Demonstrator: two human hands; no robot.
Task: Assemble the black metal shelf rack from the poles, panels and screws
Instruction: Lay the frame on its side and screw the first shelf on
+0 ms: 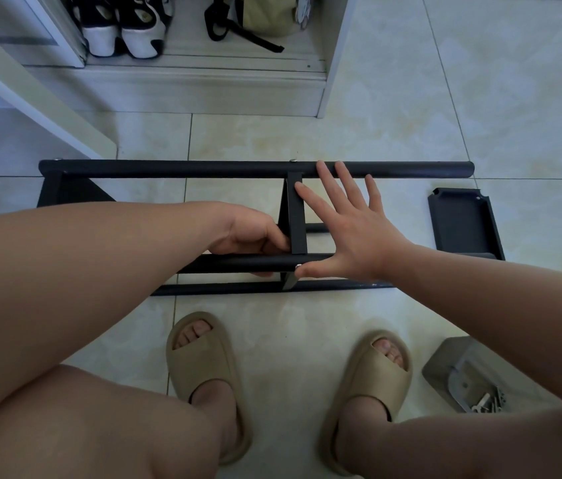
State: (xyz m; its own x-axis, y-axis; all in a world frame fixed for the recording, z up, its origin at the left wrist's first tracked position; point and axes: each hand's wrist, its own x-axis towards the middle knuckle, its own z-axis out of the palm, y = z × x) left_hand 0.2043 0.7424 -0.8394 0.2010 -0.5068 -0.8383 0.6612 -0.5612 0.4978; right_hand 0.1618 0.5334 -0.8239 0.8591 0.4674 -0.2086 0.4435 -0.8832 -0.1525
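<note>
Partly built rack frame [169, 288] lies on floor [411, 98]. Fingers of left hand [252, 233] curl round near pole [238, 263] beside cross panel [296, 216]. Spread right hand [348, 226] over frame: fingertips at far pole [186, 168], thumb touching screw [297, 267]. At right, loose panel [462, 223].

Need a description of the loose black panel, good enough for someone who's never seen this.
Find the half-built black rack lying across the tiled floor. At its right end lies one black panel. It alone lies flat, showing a raised rim and notched corners; the other panels stand on edge between the poles.
</note>
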